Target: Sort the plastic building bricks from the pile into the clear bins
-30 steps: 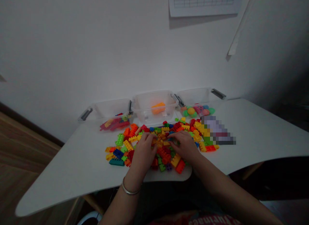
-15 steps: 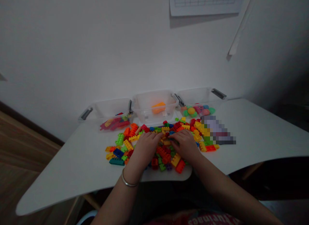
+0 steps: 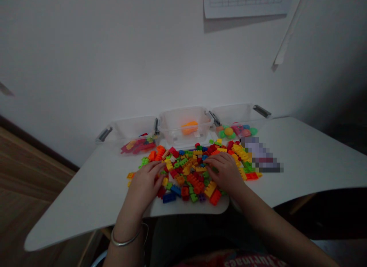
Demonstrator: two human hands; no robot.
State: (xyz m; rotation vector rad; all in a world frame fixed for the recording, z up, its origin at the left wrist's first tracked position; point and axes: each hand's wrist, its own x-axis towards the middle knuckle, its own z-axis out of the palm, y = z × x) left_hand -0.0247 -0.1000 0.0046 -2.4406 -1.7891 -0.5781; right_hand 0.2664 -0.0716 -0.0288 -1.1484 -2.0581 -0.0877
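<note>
A loose pile of colourful toy building bricks is spread on the white table. My left hand, with a silver bangle at its wrist, reaches over the left side of the pile. Its fingers and thumb are apart, near a yellow brick, and no brick shows in its grasp. At the right side my right hand rests among the bricks, thumb apart from the fingers. A small blue brick lies by its fingertips. An orange brick and a yellow brick lie below that hand.
Three clear plastic bins stand along the wall: the left bin holds red pieces, the middle bin an orange piece, the right bin coloured round pieces. A pixelated flat object lies right of the pile on the white table.
My left hand has moved left from the middle of the pile to its left side, uncovering bricks in the centre. My right hand has stayed almost in place.
</note>
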